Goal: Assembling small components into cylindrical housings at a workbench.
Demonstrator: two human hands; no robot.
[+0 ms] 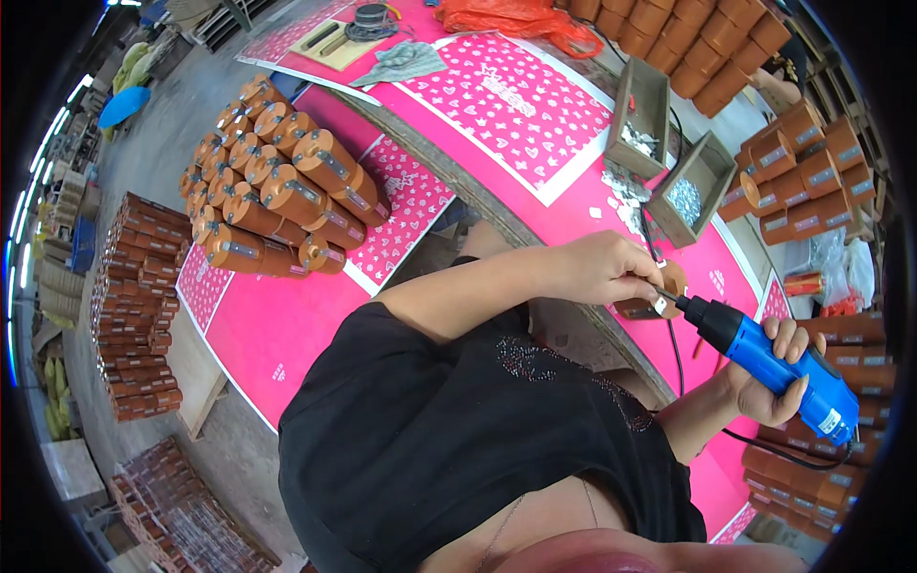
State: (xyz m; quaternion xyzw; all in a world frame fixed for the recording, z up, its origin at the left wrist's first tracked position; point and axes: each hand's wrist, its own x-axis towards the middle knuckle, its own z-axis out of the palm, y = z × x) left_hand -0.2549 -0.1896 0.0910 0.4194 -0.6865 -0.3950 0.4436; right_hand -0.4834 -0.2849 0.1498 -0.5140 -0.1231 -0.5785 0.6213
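Observation:
My right hand (764, 382) is wrapped round a blue electric screwdriver (793, 368) with a black nose, tilted so its bit points left. My left hand (611, 272) is closed in a pinch close to the bit, with a small silvery metal plate (660, 307) at its fingertips. Under these fingers lies a round orange-brown piece (675, 278), partly hidden by my hand, on the pink-covered table (568, 224). Whether the bit touches a screw is too small to tell.
Two wooden trays stand beyond my hands, one with metal plates (635, 138), one with small screws (683, 201). Loose plates (626, 196) lie beside them. Orange-brown cylinders (277, 181) are piled at left, with more stacks (802, 172) at right. A black cord (793, 460) hangs from the screwdriver.

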